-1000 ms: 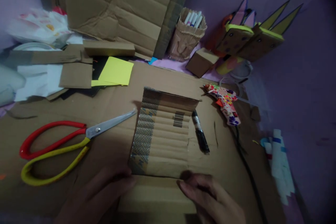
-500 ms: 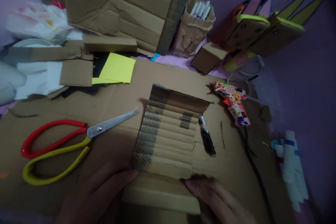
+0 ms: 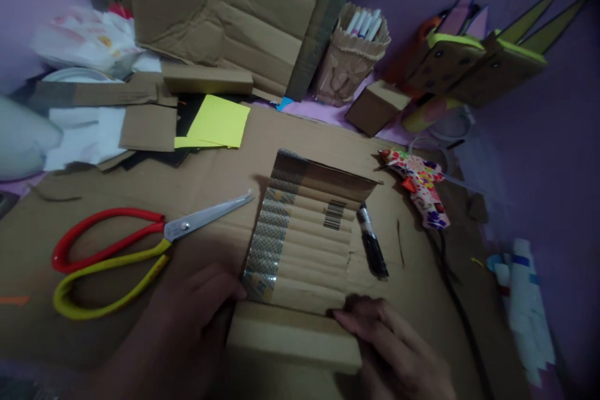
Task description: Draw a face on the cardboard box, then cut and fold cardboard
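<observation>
While we look down at the big cardboard sheet (image 3: 117,350) that covers the work surface, we see our two hands at six o'clock pressing on a creased, ribbed cardboard strip (image 3: 304,244) that runs from the middle of the view toward us. Our left hand (image 3: 187,319) lies flat at seven o'clock, fingers loosely together and extended, the fingertips (image 3: 234,292) touching the strip's taped near-left corner. Our right hand (image 3: 394,350) sits at five o'clock, fingers gently curled, their tips (image 3: 342,319) on the fold where the ribbed part meets the strip's flat near panel (image 3: 290,337). Neither hand grips anything; both only press down.

As for edges, the strip's far edge stands up slightly at twelve o'clock, its barcode label (image 3: 332,215) just right of centre. A black marker (image 3: 372,244) lies just beside the strip's right edge at two o'clock, close to our right fingertips but apart from them. Beyond it, at two o'clock, rests a patterned glue gun (image 3: 422,187), its black cord (image 3: 457,300) trailing down toward four o'clock. Red-and-yellow scissors (image 3: 117,256) lie at nine o'clock, the blade tip near the strip's left edge. Open cardboard remains between the scissors and our left hand. Yellow paper (image 3: 220,122) sits at eleven o'clock, a pen holder (image 3: 349,56) at one o'clock.
</observation>
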`<state>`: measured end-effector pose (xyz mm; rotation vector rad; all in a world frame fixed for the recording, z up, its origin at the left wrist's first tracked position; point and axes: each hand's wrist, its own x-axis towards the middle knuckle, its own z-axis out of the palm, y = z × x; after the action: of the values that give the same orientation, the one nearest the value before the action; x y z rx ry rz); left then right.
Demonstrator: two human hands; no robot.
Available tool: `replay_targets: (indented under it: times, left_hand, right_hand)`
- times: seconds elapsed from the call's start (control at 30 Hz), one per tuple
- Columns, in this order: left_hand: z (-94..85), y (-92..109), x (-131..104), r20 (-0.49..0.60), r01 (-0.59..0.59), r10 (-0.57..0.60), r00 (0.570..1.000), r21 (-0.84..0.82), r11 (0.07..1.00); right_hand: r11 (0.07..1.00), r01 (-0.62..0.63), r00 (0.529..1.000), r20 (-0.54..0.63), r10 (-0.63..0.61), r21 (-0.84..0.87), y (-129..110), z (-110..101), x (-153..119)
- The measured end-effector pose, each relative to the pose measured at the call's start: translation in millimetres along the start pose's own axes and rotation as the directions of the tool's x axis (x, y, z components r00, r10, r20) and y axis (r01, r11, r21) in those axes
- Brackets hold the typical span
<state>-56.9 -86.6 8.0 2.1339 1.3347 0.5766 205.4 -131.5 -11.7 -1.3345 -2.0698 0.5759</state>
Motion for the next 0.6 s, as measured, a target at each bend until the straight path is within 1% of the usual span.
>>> replay_targets:
  times: [0.07, 0.17, 0.27, 0.33, 0.4, 0.47, 0.53, 0.6]
  left_hand:
    - [-3.4, 3.8, 3.6, 0.031, 0.074, -0.074, 0.997, -0.015, 0.997]
    - [-5.8, 8.9, 7.4, 0.100, 0.149, -0.145, 0.984, -0.028, 0.988]
    - [-5.7, 10.8, 9.7, 0.141, 0.232, -0.228, 0.963, -0.013, 0.973]
    - [-5.6, 10.0, 11.2, 0.157, 0.290, -0.284, 0.946, -0.013, 0.957]
    - [-6.1, 8.3, 13.0, 0.189, 0.366, -0.356, 0.915, -0.019, 0.931]
    - [-7.6, 6.7, 14.8, 0.227, 0.466, -0.447, 0.865, -0.037, 0.884]
    - [-10.3, 5.6, 15.8, 0.263, 0.545, -0.507, 0.821, -0.099, 0.832]
    - [-13.8, 5.3, 15.3, 0.282, 0.574, -0.513, 0.811, -0.212, 0.791]
  right_hand:
    - [1.000, -0.014, 1.000, 0.008, 0.014, 0.011, 0.6, -2.0, 4.5]
    - [0.999, -0.014, 0.999, 0.032, 0.013, 0.038, -0.5, -3.8, 10.6]
    - [0.999, -0.007, 0.999, 0.054, 0.005, 0.037, -1.0, -3.5, 13.5]
    - [0.999, -0.021, 0.999, 0.036, 0.020, 0.039, -0.5, -2.6, 13.8]
    - [0.998, -0.034, 0.999, 0.017, 0.033, 0.050, 0.0, -2.1, 13.6]
    - [0.999, -0.027, 0.999, 0.018, 0.026, 0.041, -0.1, -2.5, 13.7]
    - [1.000, -0.009, 1.000, 0.023, 0.009, 0.014, -1.3, -2.8, 13.4]
    - [0.999, -0.027, 0.999, -0.027, 0.027, -0.018, -2.8, -1.9, 11.1]
